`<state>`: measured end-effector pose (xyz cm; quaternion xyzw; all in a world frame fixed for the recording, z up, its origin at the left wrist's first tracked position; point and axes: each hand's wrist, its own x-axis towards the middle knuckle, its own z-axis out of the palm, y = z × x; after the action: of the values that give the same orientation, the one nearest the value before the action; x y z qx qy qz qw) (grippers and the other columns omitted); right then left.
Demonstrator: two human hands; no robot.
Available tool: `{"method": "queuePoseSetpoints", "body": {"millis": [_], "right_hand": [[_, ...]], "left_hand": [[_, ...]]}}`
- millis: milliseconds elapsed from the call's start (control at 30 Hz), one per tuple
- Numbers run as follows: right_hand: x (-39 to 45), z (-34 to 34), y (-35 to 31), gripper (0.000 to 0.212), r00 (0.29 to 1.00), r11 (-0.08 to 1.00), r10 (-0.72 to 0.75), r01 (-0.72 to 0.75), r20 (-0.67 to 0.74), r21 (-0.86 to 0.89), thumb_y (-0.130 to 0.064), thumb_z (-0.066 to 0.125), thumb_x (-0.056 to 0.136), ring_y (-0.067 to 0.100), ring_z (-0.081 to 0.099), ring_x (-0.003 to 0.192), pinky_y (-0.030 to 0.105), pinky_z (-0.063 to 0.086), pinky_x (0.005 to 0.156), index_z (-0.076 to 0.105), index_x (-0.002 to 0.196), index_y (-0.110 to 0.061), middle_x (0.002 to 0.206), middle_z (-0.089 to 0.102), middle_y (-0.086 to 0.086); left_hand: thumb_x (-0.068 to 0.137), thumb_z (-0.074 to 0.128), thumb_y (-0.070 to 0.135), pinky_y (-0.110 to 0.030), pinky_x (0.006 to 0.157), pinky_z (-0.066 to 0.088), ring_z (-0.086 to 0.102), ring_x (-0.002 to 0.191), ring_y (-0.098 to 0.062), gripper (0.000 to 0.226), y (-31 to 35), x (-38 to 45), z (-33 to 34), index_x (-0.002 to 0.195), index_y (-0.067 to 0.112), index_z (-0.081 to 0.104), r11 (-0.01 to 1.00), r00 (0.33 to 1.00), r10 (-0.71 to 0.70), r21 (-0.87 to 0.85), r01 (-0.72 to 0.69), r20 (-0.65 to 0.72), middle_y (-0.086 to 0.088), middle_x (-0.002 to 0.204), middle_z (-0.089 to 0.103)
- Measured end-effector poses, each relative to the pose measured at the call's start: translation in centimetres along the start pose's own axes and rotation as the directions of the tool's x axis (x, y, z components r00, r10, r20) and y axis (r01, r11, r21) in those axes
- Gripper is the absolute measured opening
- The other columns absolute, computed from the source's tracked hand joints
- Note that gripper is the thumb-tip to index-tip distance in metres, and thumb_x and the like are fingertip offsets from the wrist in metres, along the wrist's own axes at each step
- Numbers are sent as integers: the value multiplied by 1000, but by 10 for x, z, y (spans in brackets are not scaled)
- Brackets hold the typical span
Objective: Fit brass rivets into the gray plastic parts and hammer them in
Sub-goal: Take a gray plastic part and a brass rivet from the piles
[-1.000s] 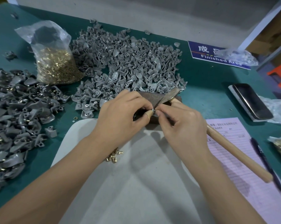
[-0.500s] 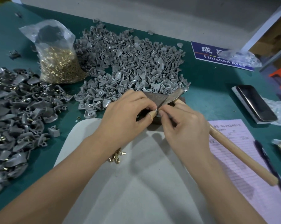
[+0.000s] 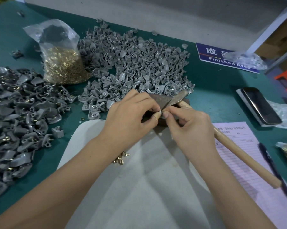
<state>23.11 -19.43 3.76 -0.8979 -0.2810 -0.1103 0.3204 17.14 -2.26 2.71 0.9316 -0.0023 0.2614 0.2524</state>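
Green bench (image 3: 205, 90), white mat (image 3: 139, 187) centre. Left hand (image 3: 129, 116) & right hand (image 3: 189, 126) pinch one small gray part (image 3: 160, 111) mid-frame, over dark block (image 3: 157, 99). Seat rivet square w/ hole before grabbing hammer (image 3: 238, 152), lying right

The small piece pinched between the fingertips of both hands (image 3: 160, 113) is too covered to identify. The left forearm hides part of the loose rivets (image 3: 121, 158). A clear bag (image 3: 245, 59) covers the blue sign's (image 3: 218, 56) right end. The left pile (image 3: 15, 116) runs off-frame.
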Motion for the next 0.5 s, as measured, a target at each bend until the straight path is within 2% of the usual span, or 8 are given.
{"method": "queuePoseSetpoints", "body": {"millis": [100,200,367,433,500], "right_hand": [[0,0,0,16,1000,1000,-6,6,3,-9,-29,66,90,5,36,54,29,28,54,62,75,-31,64,50,-17],[0,1,0,18,1000,1000,-17,17,-6,1,-31,63,90,6,35,54,30,29,54,58,73,-34,64,49,-16],[-3,2,1,10,998,998,-50,51,-44,25,-24,67,92,8,36,55,30,32,56,72,83,-24,55,37,-7],[-4,-4,-1,9,991,995,-100,101,-91,4,-21,70,94,8,42,61,27,38,59,77,92,-25,63,41,-13],[0,-15,6,13,978,995,-84,72,-192,-68,-30,65,97,5,48,70,20,37,63,77,102,-29,77,51,-16]], "left_hand": [[91,66,38,-24,67,40,52,94,-8,8,-1,0,2,92,31,70,1000,1000,-3,-14,3,-3,18,93,62],[92,65,38,-24,72,42,49,95,-5,10,-5,0,1,99,32,68,998,999,34,-61,-31,39,18,95,60],[93,66,39,-22,70,38,48,95,-1,7,-9,2,2,98,35,69,997,999,33,-64,-31,36,22,94,59],[93,66,38,-24,71,41,48,95,-2,6,-9,1,4,96,33,69,996,999,33,-87,-29,40,21,94,59],[94,65,37,-24,69,41,47,94,-1,6,-10,1,5,95,32,69,995,999,31,-92,-28,36,21,94,59]]}}
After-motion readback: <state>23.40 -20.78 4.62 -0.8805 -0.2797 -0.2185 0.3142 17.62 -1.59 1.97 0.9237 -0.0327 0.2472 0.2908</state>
